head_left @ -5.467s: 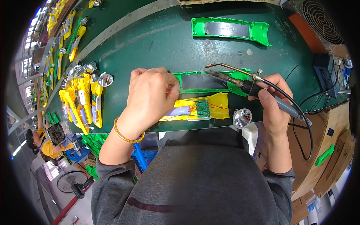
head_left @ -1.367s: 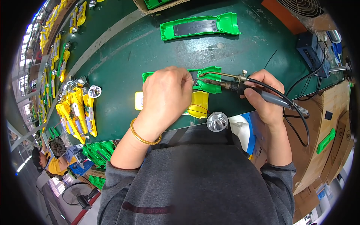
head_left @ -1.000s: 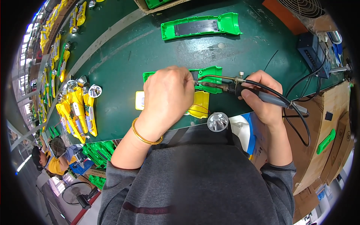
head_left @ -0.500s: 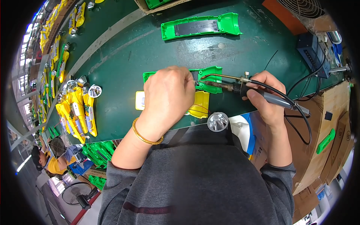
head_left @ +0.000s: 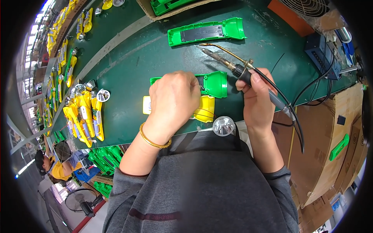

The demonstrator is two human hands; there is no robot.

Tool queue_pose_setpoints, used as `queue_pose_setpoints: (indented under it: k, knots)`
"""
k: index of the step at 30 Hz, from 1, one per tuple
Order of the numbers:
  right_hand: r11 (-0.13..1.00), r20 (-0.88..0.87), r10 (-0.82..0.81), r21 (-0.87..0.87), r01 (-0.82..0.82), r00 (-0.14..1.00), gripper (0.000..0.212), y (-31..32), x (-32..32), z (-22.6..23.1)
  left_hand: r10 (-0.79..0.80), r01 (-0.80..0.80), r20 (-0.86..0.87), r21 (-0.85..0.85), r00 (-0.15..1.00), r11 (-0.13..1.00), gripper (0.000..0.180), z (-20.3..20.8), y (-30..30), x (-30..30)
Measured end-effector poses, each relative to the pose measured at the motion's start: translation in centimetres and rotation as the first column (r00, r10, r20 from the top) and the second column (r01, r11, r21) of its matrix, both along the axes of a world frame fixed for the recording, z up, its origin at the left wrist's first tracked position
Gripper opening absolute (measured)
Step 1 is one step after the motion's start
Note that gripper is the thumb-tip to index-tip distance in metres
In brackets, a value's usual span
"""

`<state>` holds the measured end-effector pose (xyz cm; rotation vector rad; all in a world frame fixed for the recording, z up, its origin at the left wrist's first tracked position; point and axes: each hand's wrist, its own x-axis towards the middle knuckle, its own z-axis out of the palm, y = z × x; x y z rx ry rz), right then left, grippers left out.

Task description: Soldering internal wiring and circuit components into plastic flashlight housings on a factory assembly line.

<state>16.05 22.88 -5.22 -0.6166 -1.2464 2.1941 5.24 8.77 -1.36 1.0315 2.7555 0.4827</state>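
Observation:
My right hand [head_left: 258,93] is closed round a soldering iron [head_left: 241,72] with a thin brass tube along its side; the tip points up and left over the table. My left hand [head_left: 175,93] is bent into a closed shape above a green plastic flashlight shell [head_left: 216,84], and its fingertips are hidden, so what they pinch cannot be made out. Partly under that hand lies a yellow flashlight shell [head_left: 204,108] with thin wires. A silver reflector cup [head_left: 223,126] sits at the table's near edge, beside the yellow shell.
Another green half shell [head_left: 234,29] lies farther back, near a cardboard box [head_left: 157,16] of green parts. Yellow flashlight assemblies [head_left: 83,110] are piled on the left. A blue soldering station [head_left: 321,54] stands at right with cables. A person [head_left: 58,169] is at far left.
My right hand has drawn the soldering iron up and away from the green shell, tipping it toward the far side. My left hand stays nearly in place.

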Motion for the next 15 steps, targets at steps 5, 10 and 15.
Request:
queue_pose_setpoints:
  k: [5,10,15]
  knots:
    - [0.995,-0.021,-0.083,-0.052,0.082,0.996,0.016,0.3,0.5,0.3,-0.025,0.028,-0.058,0.055,0.998,0.998,0.011,0.4,0.1,0.5]
    - [0.995,-0.023,-0.094,-0.015,0.094,0.995,0.019,0.9,1.1,0.0,-0.089,0.088,-0.159,-0.01,0.983,0.996,0.01,0.6,0.3,0.7]
    - [0.994,-0.014,-0.105,0.01,0.105,0.994,0.021,1.1,1.3,-0.1,-0.108,0.102,-0.149,-0.046,0.983,0.994,0.009,1.1,0.3,0.9]
